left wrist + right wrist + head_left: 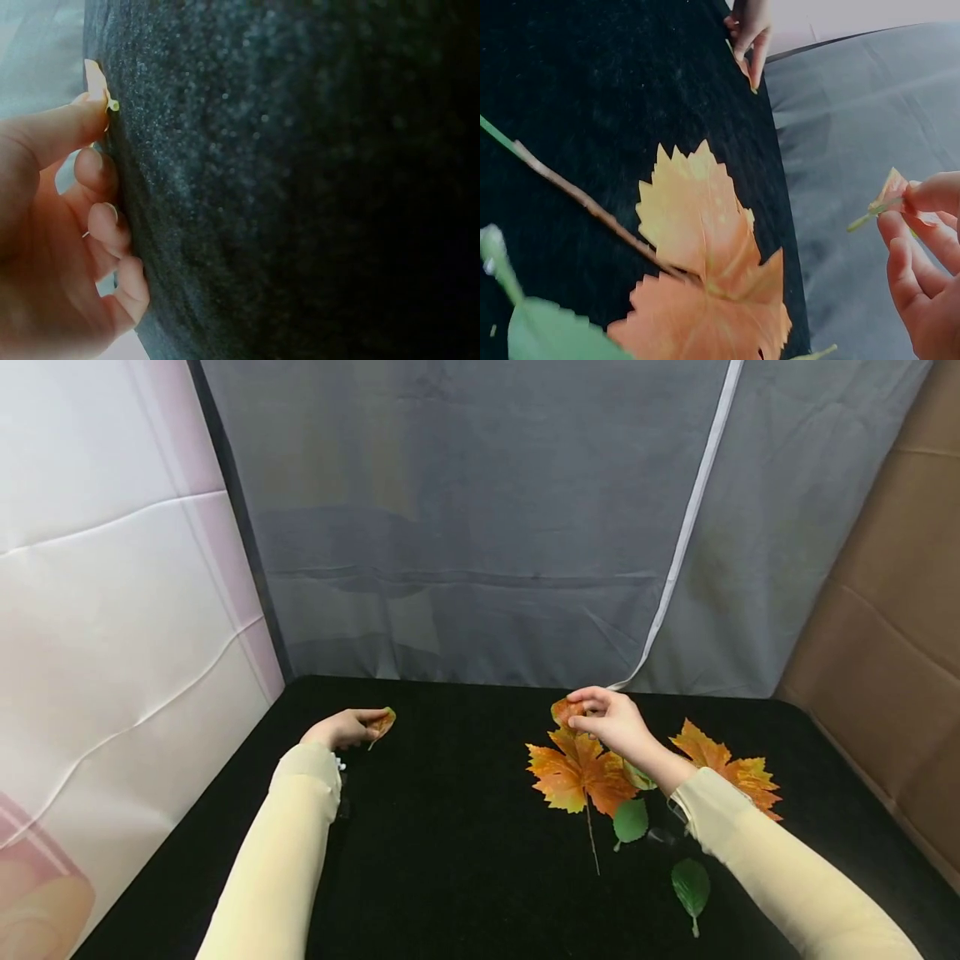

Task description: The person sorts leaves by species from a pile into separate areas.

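Left hand (347,727): it is left of the middle in my head view; I see thumb and finger pinched on a small yellowish leaf (386,723), the other fingers bending loosely.
Right hand (611,718): right of the middle; thumb and fingertips pinch a small reddish leaf (561,711), and its stem sticks out free in my right wrist view.
Orange maple leaf (581,772): on the black table (450,860), just below the reddish leaf in the frame, its thin stem toward the bottom.
Second maple leaf (727,768): farther right, partly hidden by the right sleeve (795,868).
Green leaves: the serrated leaf (631,820) is close beside the orange maple leaf; the dark green leaf (691,887) lies apart, at lower right.
Pinch risk: both grips look narrow to me; if the right fingers loosen too early, the reddish leaf could drop onto the maple leaf. Too hard pressing could crease either one.
Sleeve risk: if the right arm pulls back low, I think its cuff could drag the second maple leaf.
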A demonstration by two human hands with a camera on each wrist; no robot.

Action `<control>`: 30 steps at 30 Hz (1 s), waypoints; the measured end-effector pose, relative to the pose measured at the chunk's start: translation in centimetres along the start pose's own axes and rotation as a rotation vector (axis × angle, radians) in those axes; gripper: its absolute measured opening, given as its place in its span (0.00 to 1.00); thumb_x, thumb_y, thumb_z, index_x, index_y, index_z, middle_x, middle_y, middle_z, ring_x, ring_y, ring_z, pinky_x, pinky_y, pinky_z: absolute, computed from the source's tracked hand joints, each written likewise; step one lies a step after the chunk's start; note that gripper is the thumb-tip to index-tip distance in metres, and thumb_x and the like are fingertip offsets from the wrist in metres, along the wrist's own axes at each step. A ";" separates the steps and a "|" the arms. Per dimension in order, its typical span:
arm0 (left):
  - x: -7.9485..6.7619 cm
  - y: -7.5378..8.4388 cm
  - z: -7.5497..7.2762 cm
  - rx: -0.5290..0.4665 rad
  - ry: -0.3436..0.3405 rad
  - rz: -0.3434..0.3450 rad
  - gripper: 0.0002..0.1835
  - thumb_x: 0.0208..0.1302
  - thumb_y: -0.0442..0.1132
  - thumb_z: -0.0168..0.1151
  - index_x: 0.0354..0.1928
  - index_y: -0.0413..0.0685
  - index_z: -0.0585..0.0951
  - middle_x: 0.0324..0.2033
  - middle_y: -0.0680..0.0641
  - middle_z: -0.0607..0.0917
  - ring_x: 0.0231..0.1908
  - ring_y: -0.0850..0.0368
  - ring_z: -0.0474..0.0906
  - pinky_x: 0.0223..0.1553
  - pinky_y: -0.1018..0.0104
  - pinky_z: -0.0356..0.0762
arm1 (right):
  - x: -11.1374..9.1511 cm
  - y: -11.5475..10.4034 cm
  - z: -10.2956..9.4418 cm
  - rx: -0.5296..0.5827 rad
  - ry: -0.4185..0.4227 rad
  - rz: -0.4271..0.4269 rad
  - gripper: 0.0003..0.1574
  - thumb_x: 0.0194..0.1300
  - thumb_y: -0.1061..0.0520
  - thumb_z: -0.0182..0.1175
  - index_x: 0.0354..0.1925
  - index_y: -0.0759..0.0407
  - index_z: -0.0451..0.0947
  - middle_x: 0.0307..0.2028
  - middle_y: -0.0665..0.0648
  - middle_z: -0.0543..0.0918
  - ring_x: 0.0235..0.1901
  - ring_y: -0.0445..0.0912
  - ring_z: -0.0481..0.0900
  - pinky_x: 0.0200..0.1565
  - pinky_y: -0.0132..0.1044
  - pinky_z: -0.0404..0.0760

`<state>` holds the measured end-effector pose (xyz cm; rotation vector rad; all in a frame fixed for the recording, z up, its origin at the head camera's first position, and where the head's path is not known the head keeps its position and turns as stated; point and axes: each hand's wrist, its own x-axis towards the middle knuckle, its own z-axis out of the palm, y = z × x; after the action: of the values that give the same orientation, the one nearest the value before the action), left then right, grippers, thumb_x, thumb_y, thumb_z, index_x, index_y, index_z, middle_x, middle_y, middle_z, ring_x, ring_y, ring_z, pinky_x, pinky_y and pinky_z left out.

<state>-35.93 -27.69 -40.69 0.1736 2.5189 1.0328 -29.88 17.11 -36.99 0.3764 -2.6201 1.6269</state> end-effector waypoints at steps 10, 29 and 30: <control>-0.1 0.2 0.4 -0.034 0.012 0.001 0.32 0.68 0.34 0.55 0.72 0.43 0.60 0.30 0.48 0.71 0.21 0.60 0.62 0.23 0.70 0.59 | 1.7 0.0 2.0 0.081 -0.018 -0.066 0.29 0.57 0.67 0.66 0.59 0.67 0.75 0.46 0.66 0.83 0.34 0.46 0.81 0.36 0.40 0.82; -0.1 2.4 2.2 -0.070 0.018 0.002 0.32 0.68 0.33 0.55 0.72 0.43 0.61 0.26 0.49 0.69 0.19 0.61 0.60 0.22 0.71 0.57 | 5.4 -0.6 7.2 0.140 -0.007 0.029 0.30 0.59 0.65 0.66 0.60 0.61 0.76 0.47 0.61 0.84 0.24 0.44 0.83 0.27 0.41 0.76; -0.1 2.5 2.3 -0.072 0.021 0.002 0.31 0.68 0.33 0.55 0.72 0.43 0.61 0.26 0.49 0.69 0.19 0.61 0.60 0.22 0.71 0.57 | 5.6 -0.6 7.5 0.151 -0.005 0.036 0.30 0.59 0.65 0.66 0.60 0.61 0.76 0.47 0.62 0.84 0.24 0.43 0.83 0.27 0.40 0.76</control>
<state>-34.96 -24.45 -40.33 0.1456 2.4961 1.1295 -34.45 9.14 -38.97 0.3412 -2.5299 1.8432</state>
